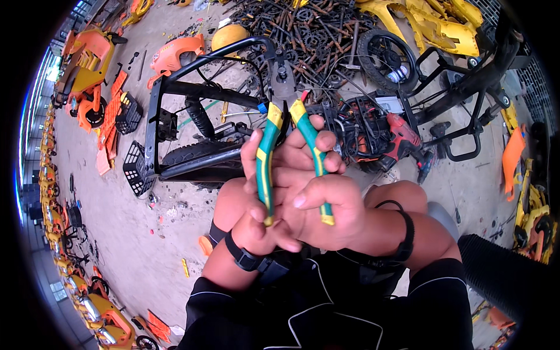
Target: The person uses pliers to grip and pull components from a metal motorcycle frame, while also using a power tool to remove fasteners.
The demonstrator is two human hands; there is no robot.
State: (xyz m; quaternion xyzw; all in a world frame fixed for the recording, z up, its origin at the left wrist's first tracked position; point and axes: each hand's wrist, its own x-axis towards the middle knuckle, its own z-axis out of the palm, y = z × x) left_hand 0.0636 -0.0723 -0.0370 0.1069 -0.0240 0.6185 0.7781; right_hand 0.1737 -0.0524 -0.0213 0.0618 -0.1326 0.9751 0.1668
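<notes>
A pair of pliers (pixel 266 160) with green and yellow handles is held up in front of me, its handles spread apart and its metal head pointing away. My left hand (pixel 252 204) is closed around the left handle. The right handle lies in the curled fingers of my right hand (pixel 335 201), with its thumb across the grip. Behind the pliers stands a black metal vehicle frame (pixel 201 91) with a wheel and a coiled shock absorber. To the right of my hands rests a red power drill (pixel 402 140), beside a mass of dark wires and parts (pixel 364 125).
A heap of rusty metal parts (pixel 315 29) lies at the back, with a hammer (pixel 353 49) and a wheel (pixel 388 60) near it. Orange panels (pixel 175 53) and black crates (pixel 137 168) lie left. Another black frame (pixel 452 102) stands right. Yellow vehicles (pixel 87 58) line the far left.
</notes>
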